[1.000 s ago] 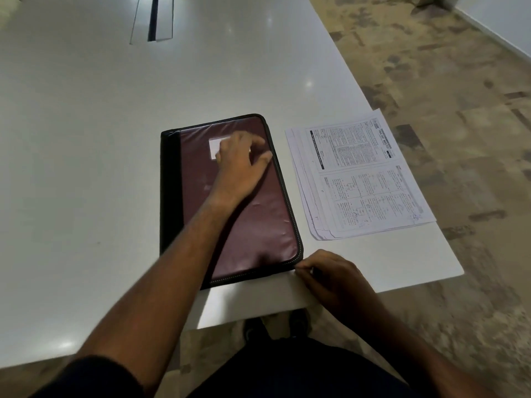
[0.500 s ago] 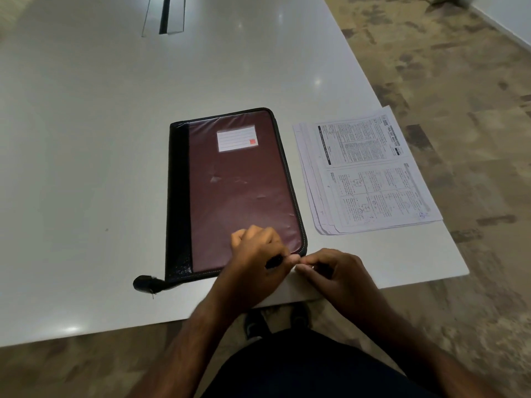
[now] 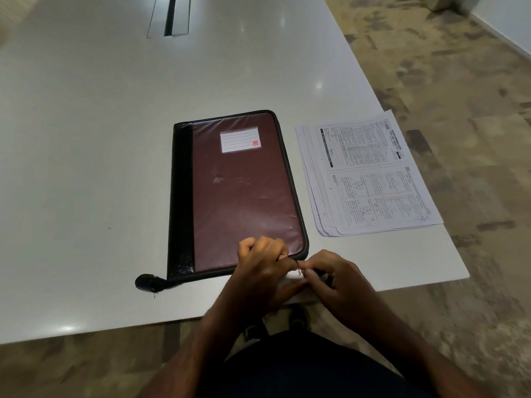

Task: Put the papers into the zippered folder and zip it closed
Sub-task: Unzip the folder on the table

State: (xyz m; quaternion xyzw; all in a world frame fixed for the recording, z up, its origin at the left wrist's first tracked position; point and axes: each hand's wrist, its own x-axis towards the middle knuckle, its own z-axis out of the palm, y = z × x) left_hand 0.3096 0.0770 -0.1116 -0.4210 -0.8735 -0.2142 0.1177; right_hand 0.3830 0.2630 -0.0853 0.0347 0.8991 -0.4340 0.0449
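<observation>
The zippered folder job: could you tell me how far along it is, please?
Nothing is done yet. The papers lie beside the closed folder. In hand: the left hand holds its near corner while the right hand pinches the zipper pull. Left: opening, loading, zipping shut.

The zippered folder (image 3: 241, 193) is laid flat near the front right corner of the table (image 3: 86, 139), closed, with its label (image 3: 239, 140) toward the far end; the papers (image 3: 370, 173) are stacked on the table just beside the folder's right edge, apart from it. The left hand (image 3: 263, 264) and right hand (image 3: 330, 275) are placed together at the folder's near right corner, where the zipper pull (image 3: 299, 272) is pinched between them; a recessed slot (image 3: 169, 15) is set into the table far behind the folder.
</observation>
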